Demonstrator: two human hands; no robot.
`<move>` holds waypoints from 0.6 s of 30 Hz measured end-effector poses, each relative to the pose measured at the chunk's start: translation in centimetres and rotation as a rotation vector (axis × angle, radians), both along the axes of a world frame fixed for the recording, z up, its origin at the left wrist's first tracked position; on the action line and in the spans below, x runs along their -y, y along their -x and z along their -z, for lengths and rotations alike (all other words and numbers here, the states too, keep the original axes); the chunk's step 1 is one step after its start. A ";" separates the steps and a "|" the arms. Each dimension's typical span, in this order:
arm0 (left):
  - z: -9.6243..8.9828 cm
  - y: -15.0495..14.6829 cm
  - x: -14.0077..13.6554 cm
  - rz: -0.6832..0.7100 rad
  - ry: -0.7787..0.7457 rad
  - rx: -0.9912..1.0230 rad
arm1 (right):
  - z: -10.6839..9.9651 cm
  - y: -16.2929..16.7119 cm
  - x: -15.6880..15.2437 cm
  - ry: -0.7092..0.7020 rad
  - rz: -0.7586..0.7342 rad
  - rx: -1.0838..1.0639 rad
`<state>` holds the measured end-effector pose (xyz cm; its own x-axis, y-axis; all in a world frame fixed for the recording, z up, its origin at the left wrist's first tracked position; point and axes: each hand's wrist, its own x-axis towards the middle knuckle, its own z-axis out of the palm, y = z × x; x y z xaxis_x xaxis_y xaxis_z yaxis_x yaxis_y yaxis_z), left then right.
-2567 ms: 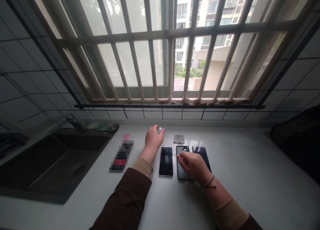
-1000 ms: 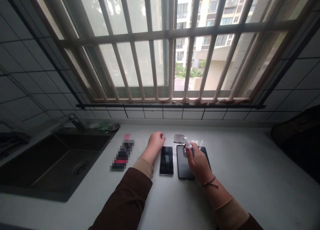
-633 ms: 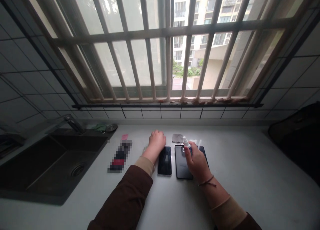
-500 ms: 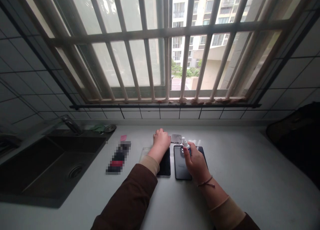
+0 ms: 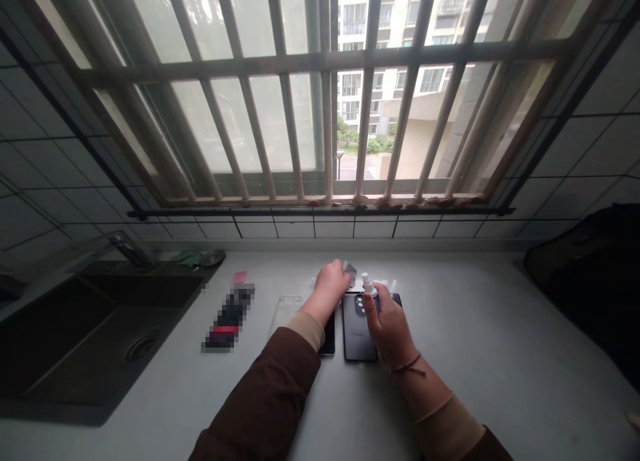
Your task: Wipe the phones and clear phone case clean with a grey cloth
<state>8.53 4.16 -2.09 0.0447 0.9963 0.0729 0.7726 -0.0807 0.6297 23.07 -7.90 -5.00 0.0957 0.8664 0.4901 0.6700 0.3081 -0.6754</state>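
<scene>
Left sleeve [image 5: 265, 394] covers most of a phone [image 5: 329, 341]; pixelation masks an item [image 5: 229, 317] near the worktop [image 5: 475, 354] edge at the sink [image 5: 85, 364].

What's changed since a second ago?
Left hand moved rightward and took hold of the thin grey square cloth, now bunched. Unchanged: right hand holding the small white-nozzled bottle; black rectangular phone with round camera lenses lying flat.

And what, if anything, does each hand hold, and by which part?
Right hand: the bottle, around its body. Left hand: the cloth, seemingly pinched at its near edge.
</scene>
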 end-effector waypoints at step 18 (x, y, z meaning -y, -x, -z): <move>0.2 4.5 12.2 0.121 0.333 1.364 | -0.1 1.7 0.3 0.373 -0.221 -0.726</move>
<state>4.05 -8.07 -2.34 0.2162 0.9705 -0.1070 -0.4526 0.1967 0.8697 21.37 -8.18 -4.89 0.0854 0.9951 0.0506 -0.0187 0.0524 -0.9985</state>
